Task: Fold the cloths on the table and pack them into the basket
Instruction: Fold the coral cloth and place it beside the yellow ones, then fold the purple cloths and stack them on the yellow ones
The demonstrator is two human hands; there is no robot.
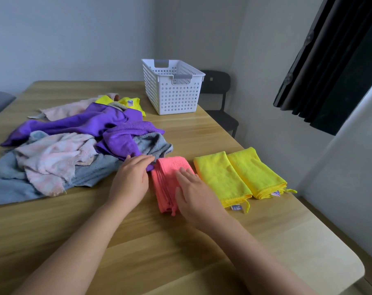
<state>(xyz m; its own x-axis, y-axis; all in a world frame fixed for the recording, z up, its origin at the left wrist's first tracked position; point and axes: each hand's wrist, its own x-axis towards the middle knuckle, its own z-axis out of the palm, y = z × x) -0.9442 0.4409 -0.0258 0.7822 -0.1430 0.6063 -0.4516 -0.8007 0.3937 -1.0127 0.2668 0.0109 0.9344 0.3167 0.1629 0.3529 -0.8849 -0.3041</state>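
A folded pink cloth [167, 177] lies on the wooden table [180, 241] in front of me. My right hand [194, 193] rests flat on its right side with straight fingers. My left hand [131, 177] lies flat just left of the pink cloth, fingertips touching a purple cloth [117, 139] at the edge of the pile. Two folded yellow cloths [222, 177] [258, 173] lie side by side to the right. The white perforated basket [174, 99] stands at the far side, and I see nothing inside it.
A loose pile of purple, grey-blue [8, 179], pale pink [53, 158] and yellow [125, 102] cloths covers the left of the table. A black chair [218, 96] stands behind the basket. Dark curtains [334, 60] hang at the right. The table's right edge runs close to the yellow cloths.
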